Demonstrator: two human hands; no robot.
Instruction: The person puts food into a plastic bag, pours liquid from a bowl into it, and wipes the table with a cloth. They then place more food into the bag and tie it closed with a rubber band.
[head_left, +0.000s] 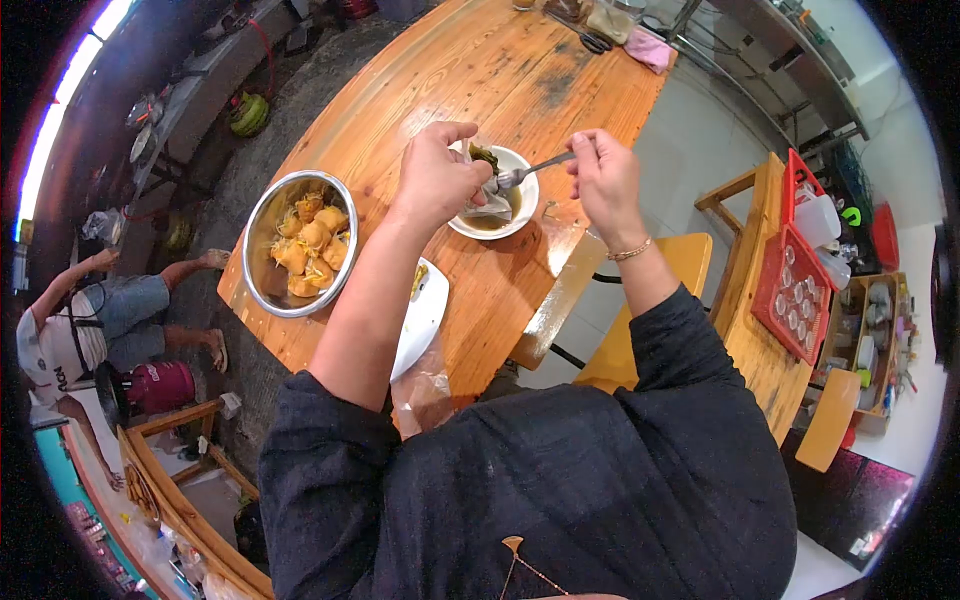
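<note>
A white bowl (pixel 528 207) of brown broth stands on the wooden table in front of me. My left hand (pixel 443 175) is over its left side, fingers closed on what looks like a small clear plastic bag (pixel 494 207). Dark green leaves (pixel 484 157) show beside those fingers. From the right, my right hand (pixel 602 175) pinches the handle of a metal fork (pixel 548 163), its head inside the bowl against the bag. Left of my forearm sits a steel bowl (pixel 251 285) holding golden fried pieces and yellowish shreds. My left forearm partly covers a white plate (pixel 425 318).
The wooden table (pixel 440 75) carries scissors (pixel 595 42) and a pink cloth (pixel 648 50) at its far end. A yellow chair (pixel 640 330) stands right, before a bench with red trays (pixel 793 285). Another person (pixel 120 325) is at far left.
</note>
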